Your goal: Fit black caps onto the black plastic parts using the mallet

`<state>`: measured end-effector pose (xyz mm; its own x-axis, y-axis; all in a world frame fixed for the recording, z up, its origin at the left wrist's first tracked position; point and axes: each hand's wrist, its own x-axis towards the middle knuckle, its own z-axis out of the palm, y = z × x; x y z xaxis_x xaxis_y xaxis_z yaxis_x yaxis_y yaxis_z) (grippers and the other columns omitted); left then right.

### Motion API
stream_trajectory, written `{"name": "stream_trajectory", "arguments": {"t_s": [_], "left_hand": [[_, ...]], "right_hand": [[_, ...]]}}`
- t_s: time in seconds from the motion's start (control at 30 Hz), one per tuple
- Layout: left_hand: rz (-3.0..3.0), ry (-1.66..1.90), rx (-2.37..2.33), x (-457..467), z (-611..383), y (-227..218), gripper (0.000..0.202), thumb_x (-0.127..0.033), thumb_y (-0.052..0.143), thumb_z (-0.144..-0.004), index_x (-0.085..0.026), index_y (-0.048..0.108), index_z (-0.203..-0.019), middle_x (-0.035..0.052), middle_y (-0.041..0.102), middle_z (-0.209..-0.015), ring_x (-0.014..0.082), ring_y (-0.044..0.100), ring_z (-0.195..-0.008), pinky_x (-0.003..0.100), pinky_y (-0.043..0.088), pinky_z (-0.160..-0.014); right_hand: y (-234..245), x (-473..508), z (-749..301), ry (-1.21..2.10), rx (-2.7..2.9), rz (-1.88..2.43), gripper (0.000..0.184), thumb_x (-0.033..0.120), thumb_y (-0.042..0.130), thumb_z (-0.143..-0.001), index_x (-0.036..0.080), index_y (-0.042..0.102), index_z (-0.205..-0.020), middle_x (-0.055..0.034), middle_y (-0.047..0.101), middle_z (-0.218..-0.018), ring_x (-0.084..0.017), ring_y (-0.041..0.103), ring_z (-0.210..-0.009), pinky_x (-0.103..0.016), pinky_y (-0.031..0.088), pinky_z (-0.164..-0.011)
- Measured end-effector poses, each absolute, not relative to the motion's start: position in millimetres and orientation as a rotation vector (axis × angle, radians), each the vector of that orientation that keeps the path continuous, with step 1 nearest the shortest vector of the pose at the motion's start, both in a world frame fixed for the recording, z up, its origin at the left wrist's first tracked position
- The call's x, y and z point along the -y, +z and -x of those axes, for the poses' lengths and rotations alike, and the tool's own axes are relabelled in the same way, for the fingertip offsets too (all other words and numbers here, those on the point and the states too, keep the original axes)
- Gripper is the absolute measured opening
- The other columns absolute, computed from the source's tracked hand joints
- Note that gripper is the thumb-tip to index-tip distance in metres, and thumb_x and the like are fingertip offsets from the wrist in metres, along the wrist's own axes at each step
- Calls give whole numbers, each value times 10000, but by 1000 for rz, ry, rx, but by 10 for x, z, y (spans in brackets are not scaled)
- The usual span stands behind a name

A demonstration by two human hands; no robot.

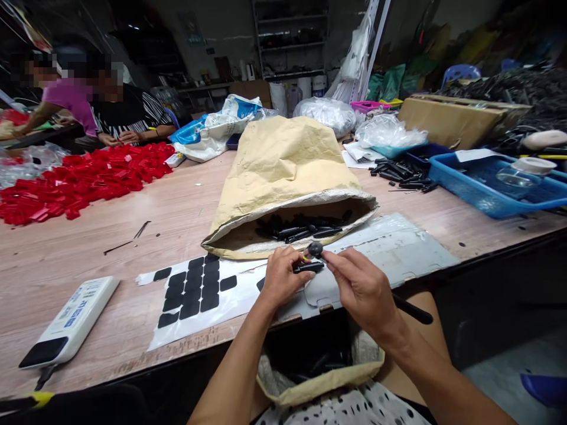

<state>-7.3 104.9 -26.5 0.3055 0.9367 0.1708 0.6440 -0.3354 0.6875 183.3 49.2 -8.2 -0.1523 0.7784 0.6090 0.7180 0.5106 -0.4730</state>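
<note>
near the centre of the frame, the left hand (283, 274) pinches a slim black piece (310, 267) between thumb and fingers, its end poking out toward the right, probably so that end stays free to work on. the right hand (363, 289) is closed around what looks like a long black tool (414, 309), its tail jutting out toward the lower right; a round black head (315, 249) shows at the fingertips, just above the piece. whether head and tail are one object, i cannot tell

the tan sack (283, 153) at upper centre lies with its mouth facing the hands, likely so the black pieces (305, 230) inside are within easy reach. a second open bag (328, 379) sits at bottom centre, below the table edge, with dark pieces in it, perhaps to catch things let go. the white sheet (241, 304) of black squares (192, 289) lies left of centre, close beside the left hand, seemingly for handy picking
</note>
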Motion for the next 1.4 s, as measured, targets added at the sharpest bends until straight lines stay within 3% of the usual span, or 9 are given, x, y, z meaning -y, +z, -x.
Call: {"name": "stream_trajectory", "arguments": {"t_s": [0.5,0.67,0.9,1.17,1.27,1.4], "left_hand": [[-2074,798,-1411,-1028,60,-273,194,-218,854,-731,-248,735,-882,-11,696,-897,228,544,-956,369,385,-878],[-2103,788,-1413,-1017,58,-249,182,-215,819,-746,-251,722,-896,-5,684,-892,233,545,-957,374,390,-886],[-2139,775,-1413,-994,62,-259,186,-198,773,-741,-247,698,-904,-2,686,-924,238,541,-960,384,389,-893],[-2178,727,-1399,-990,59,-194,155,-260,766,-798,-243,707,-940,13,669,-908,246,530,-956,409,386,-898],[-2227,685,-1275,-773,62,-72,170,-275,757,-830,-268,718,-995,30,664,-1022,261,528,-1047,437,384,-958],[-2297,561,-1086,-281,83,-48,223,-272,772,-816,-307,714,-1028,46,572,-1335,304,459,-1255,475,383,-1058]], "right_hand": [[-185,-470,-1966,69,1885,1353,317,175,522,-998,237,695,-1256,-39,658,-878,-192,637,-867,-315,518,-789],[-160,-609,-2367,-24,1850,1328,283,218,565,-990,228,695,-1241,-49,695,-990,-197,651,-932,-330,516,-858],[-394,-988,-3191,-144,2127,1354,238,271,568,-984,245,758,-1124,-49,673,-908,-212,615,-880,-355,501,-810],[-494,-1043,-3259,-119,2077,1394,227,281,585,-965,243,753,-1113,-53,676,-943,-220,599,-904,-367,496,-837],[-484,-1043,-3258,-118,2081,1402,231,287,579,-967,236,753,-1109,-54,674,-935,-219,595,-894,-363,493,-824],[-495,-1047,-3265,-126,2076,1404,234,292,577,-961,243,756,-1104,-53,675,-927,-221,595,-893,-358,483,-810]]}}
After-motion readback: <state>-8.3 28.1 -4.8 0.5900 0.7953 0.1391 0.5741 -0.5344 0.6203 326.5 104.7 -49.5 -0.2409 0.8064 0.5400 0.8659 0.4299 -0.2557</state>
